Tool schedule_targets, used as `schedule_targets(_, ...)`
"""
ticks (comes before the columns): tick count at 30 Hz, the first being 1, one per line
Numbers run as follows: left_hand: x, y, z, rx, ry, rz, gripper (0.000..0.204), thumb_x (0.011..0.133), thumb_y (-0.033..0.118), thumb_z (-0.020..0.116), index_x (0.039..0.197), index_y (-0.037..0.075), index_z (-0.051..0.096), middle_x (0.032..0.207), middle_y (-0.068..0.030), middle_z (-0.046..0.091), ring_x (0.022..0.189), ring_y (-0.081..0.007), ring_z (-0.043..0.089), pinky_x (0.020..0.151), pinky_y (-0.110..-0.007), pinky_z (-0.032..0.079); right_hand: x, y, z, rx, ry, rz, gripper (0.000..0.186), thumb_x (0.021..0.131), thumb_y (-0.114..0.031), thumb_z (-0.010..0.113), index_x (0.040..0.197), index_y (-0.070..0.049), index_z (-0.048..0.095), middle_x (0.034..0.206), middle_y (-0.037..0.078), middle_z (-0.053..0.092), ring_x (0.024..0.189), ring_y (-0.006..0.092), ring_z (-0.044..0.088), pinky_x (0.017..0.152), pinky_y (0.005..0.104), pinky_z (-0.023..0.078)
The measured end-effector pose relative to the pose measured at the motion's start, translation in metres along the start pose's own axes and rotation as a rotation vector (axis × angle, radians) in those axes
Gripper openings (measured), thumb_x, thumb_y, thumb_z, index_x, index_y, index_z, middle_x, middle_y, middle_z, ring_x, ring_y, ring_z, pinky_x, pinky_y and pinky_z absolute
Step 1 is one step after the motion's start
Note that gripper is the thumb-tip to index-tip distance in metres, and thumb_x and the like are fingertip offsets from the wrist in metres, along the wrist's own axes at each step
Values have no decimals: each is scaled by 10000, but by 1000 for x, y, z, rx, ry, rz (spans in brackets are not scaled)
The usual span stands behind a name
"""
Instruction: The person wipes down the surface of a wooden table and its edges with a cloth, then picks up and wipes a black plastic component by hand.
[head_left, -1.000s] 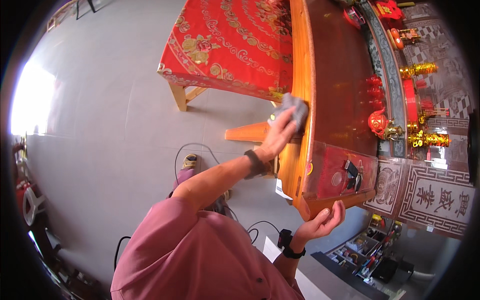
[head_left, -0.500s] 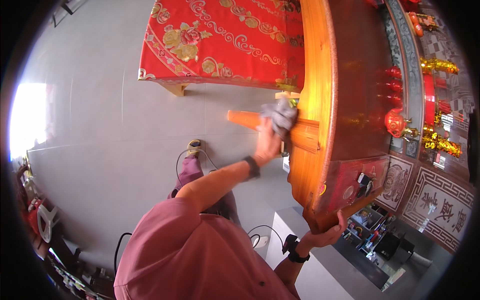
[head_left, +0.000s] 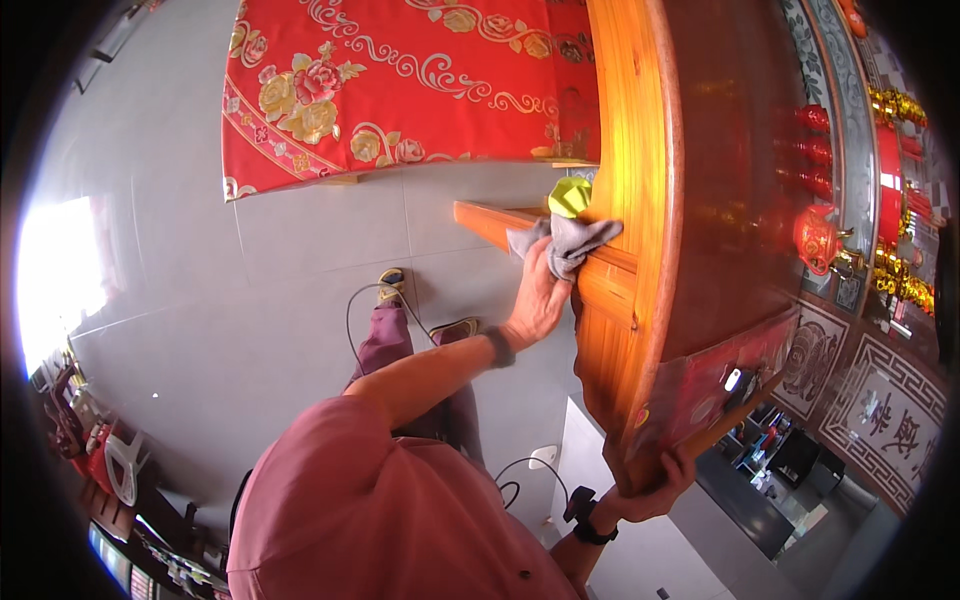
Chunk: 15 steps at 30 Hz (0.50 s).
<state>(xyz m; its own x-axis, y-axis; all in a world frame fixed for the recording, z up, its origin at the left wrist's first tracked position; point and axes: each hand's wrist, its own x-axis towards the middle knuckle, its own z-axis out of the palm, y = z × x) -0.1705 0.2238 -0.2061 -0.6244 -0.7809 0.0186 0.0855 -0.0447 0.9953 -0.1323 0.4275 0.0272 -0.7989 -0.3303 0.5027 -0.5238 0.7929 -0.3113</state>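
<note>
My left hand (head_left: 540,300) grips a grey cloth (head_left: 575,240) against the side of an orange-brown wooden altar table (head_left: 630,140), near a leg that juts out leftward. A yellow-green object (head_left: 570,197), too unclear to name, sits just above the cloth. My right hand (head_left: 655,485) holds the near end of the table from below, fingers curled round the wood. Close to that hand, a red mat (head_left: 690,390) under a clear cover lies on the dark top with small black and silver items (head_left: 735,380) on it.
A table with a red flowered cloth (head_left: 380,90) adjoins the altar table. A red teapot (head_left: 818,240) and gold ornaments (head_left: 900,285) stand at the right. A white ledge (head_left: 630,560) and shelves are below right, chairs (head_left: 120,460) at the left, cables near my feet on the tiled floor (head_left: 170,300).
My left hand and the cloth have moved left and down from the rail. The tables have shifted in view, the red cloth leftward. My right hand has stayed on the table end.
</note>
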Motion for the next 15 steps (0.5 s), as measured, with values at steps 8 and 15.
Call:
schedule_targets(8, 9, -151, -49, 230, -34, -690, 261, 901, 25, 538, 1151, 38, 612, 1072, -214, 638, 973, -391, 645, 829, -471, 527, 1, -7, -6, 18, -16, 0, 399, 798, -337, 526, 1009, -13, 629, 1200, 198, 631, 1093, 379, 612, 970, 470, 500)
schedule_targets(15, -14, 21, -20, -4, -116, 31, 528, 860, -68, 605, 1362, -7, 456, 1364, -230, 503, 1317, -426, 456, 1139, -438, 367, -4, 10, -6, -65, -48, 19, 389, 834, -343, 503, 1007, -17, 628, 1211, 190, 628, 1111, 376, 605, 986, 473, 497)
